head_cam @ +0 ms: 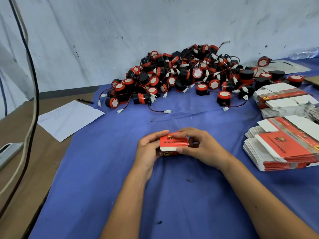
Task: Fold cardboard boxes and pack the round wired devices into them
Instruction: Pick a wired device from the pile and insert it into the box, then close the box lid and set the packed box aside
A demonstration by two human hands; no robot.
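A small red and white cardboard box (172, 144) sits between both hands over the blue cloth (120, 195). My left hand (148, 147) grips its left side, thumb near the top edge. My right hand (202, 145) grips the right side, fingers curled over the top and thumb on the white front edge. What is inside the box is hidden. A large pile of round black and red wired devices (181, 76) lies at the back of the cloth, with white plugs on red and black leads.
Two stacks of flat unfolded boxes (283, 149) (284, 100) lie at the right. A white paper sheet (69, 118) and a pen (85, 101) lie at the left, cables (32, 100) hang down there, and a clear plastic bottle (303, 53) lies far right.
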